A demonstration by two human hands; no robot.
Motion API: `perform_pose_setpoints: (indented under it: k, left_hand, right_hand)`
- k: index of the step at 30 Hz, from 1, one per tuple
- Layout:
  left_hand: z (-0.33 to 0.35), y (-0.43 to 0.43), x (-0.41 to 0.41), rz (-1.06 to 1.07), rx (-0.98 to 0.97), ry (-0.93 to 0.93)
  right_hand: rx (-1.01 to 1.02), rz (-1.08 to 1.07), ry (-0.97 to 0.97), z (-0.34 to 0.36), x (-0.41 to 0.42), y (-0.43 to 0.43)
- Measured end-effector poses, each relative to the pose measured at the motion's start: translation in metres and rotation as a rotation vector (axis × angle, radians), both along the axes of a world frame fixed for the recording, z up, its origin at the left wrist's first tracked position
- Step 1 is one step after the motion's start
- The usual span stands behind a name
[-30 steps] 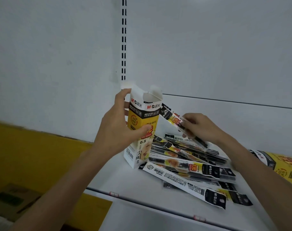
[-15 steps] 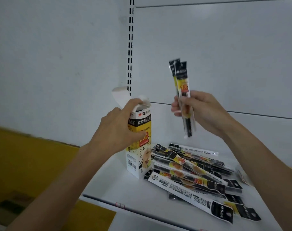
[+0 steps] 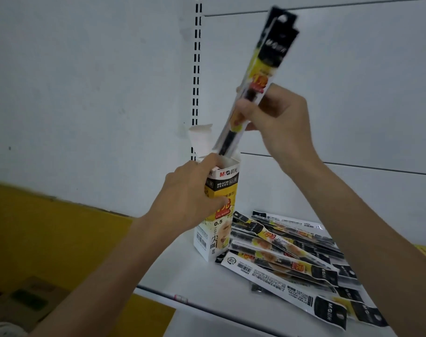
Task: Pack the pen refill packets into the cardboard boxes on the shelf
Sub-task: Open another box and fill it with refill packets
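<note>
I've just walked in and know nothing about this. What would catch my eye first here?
Probably the long refill packet the right hand holds almost upright, its lower end dipping into the open carton in the middle. The left hand grips that carton where it stands on the white shelf. Just right of it sprawls a loose pile of packets.

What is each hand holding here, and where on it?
Right hand pinches refill packets near their middle; left hand grips the open box around its upper part.
</note>
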State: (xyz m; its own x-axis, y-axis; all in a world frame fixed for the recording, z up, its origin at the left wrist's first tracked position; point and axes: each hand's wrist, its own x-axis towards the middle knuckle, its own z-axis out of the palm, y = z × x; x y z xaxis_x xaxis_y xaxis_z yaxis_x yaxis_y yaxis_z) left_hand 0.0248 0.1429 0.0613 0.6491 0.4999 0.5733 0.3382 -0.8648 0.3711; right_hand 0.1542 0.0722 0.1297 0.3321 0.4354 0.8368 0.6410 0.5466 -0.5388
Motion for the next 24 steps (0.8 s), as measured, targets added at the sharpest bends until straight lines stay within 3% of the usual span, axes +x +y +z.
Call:
perform_pose_setpoints:
  k: [2,7,12,19,22,24]
  left_hand:
    - [-0.001,0.001,-0.001,0.010,0.024,0.003]
    - [0.000,0.001,-0.004,-0.008,-0.029,-0.073]
    - [-0.010,0.003,0.001,-0.034,-0.078,-0.175]
    - [-0.014,0.006,0.001,-0.050,-0.063,-0.212]
    - [-0.015,0.005,0.002,-0.064,-0.056,-0.207]
    - [-0.015,0.005,0.003,-0.072,-0.047,-0.206]
  right_hand:
    - [-0.039,-0.103,-0.092,-0.007,0.002,0.003]
    - [-0.071,-0.155,-0.113,-0.008,0.006,0.000]
    - [-0.414,-0.126,-0.217,-0.011,0.004,0.000]
    - [-0.107,-0.173,-0.194,-0.009,0.002,-0.004]
    - [-0.357,-0.195,-0.309,-0.013,0.004,-0.001]
    - [-0.548,-0.143,-0.278,-0.018,0.009,0.002]
